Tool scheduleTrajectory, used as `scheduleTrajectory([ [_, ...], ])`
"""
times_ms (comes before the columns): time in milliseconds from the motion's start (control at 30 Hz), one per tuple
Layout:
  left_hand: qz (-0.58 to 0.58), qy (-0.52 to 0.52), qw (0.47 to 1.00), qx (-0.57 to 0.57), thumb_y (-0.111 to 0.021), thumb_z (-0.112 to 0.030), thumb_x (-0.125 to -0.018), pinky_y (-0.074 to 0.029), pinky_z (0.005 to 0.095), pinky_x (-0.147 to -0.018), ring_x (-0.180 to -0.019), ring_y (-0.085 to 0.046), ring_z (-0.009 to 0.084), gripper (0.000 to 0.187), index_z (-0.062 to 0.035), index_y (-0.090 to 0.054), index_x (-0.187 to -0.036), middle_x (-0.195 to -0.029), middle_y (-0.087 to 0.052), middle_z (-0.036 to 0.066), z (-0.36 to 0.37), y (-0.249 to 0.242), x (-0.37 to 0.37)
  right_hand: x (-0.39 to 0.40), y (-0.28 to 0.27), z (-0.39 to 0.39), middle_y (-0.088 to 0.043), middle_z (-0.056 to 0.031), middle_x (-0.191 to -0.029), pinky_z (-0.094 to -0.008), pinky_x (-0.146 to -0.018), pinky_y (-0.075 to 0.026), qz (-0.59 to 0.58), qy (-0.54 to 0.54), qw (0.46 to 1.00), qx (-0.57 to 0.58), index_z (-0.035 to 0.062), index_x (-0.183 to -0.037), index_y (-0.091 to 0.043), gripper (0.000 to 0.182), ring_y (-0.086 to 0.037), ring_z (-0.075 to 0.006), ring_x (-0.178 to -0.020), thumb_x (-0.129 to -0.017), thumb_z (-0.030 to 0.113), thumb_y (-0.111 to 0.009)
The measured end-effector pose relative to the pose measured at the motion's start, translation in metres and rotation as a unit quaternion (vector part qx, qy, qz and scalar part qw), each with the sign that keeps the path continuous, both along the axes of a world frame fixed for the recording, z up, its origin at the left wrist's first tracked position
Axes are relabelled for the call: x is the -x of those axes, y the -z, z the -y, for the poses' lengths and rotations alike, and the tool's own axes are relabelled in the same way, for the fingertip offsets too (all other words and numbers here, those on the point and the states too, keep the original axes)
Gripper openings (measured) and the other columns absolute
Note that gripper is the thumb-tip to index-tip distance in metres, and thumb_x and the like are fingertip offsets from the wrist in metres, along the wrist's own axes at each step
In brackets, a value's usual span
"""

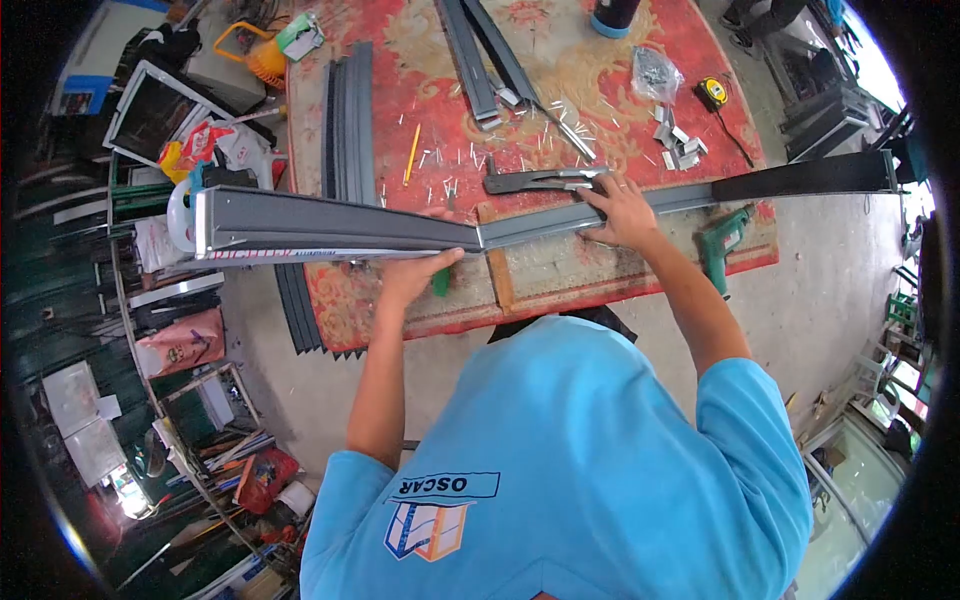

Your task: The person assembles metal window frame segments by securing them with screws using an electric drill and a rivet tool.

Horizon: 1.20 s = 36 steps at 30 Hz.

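A dark grey metal profile [340, 222] stretches out to the left, and my left hand [412, 272] is closed around its inner end, thumb along the near edge. Some of the fingers are hidden behind it. That end meets a second grey metal profile [545, 224] at a pale joint, the two forming a shallow angle. Across the second profile lies my right hand [624, 212], thumb on the near side and fingers on the far side. Right at those fingertips rests a black long-handled hand tool [530, 181]. Beneath the joint is a wooden strip [499, 278].
The red patterned table [420, 30] holds small scattered pins, a yellow pencil [412, 154], a tape measure [712, 94], metal brackets [682, 146] and a bag of small parts [655, 75]. Stacked profiles [350, 125] lie left; a green drill [722, 245] sits at the right edge.
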<state>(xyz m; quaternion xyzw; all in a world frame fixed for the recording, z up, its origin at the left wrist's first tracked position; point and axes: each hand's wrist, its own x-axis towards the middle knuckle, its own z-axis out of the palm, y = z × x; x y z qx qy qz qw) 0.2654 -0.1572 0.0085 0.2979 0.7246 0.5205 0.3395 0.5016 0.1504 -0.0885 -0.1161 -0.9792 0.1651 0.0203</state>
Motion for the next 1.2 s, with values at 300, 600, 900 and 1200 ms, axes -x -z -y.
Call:
scheduleTrajectory([
  [300,-0.127,-0.023,0.990,0.064,-0.084,-0.008,-0.073,-0.048,0.0305,-0.095,-0.103,-0.061,0.0151,0.058,-0.0039,-0.060,-0.125,-0.114,-0.065,0.006,-0.005,-0.001,-0.017,-0.005,0.011,-0.007,-0.048,-0.0148,-0.134,-0.0477,-0.107,-0.036,-0.002,-0.001,1.000,0.018,0.0194,-0.136,-0.055,0.079,-0.043,-0.0361,-0.130,-0.067,0.048,-0.080],
  [600,-0.238,0.011,0.967,0.086,-0.085,-0.014,-0.072,-0.048,0.0323,-0.093,-0.102,-0.061,0.0163,0.059,-0.0035,-0.059,-0.124,-0.109,-0.065,0.005,-0.019,0.001,-0.033,-0.010,0.022,-0.012,-0.049,-0.0134,-0.129,-0.0466,-0.106,-0.038,-0.029,-0.010,0.999,0.018,0.0186,-0.133,-0.056,0.078,-0.044,-0.0351,-0.127,-0.065,0.047,-0.081],
  [900,-0.178,-0.021,0.977,0.114,-0.084,-0.014,-0.074,-0.047,0.0324,-0.093,-0.105,-0.061,0.0174,0.056,-0.0041,-0.059,-0.123,-0.113,-0.064,0.007,-0.020,0.002,-0.038,-0.011,0.021,-0.012,-0.049,-0.0120,-0.127,-0.0453,-0.104,-0.039,-0.037,-0.012,0.999,0.025,0.0192,-0.132,-0.056,0.077,-0.045,-0.0326,-0.126,-0.065,0.047,-0.081],
  [1200,-0.205,-0.011,0.970,0.133,-0.083,-0.012,-0.074,-0.045,0.0332,-0.098,-0.106,-0.060,0.0186,0.056,-0.0048,-0.058,-0.125,-0.111,-0.064,0.006,-0.025,0.010,-0.039,-0.009,0.022,-0.011,-0.049,-0.0118,-0.128,-0.0458,-0.105,-0.039,-0.028,-0.009,0.999,0.021,0.0197,-0.133,-0.055,0.078,-0.044,-0.0325,-0.127,-0.065,0.047,-0.082],
])
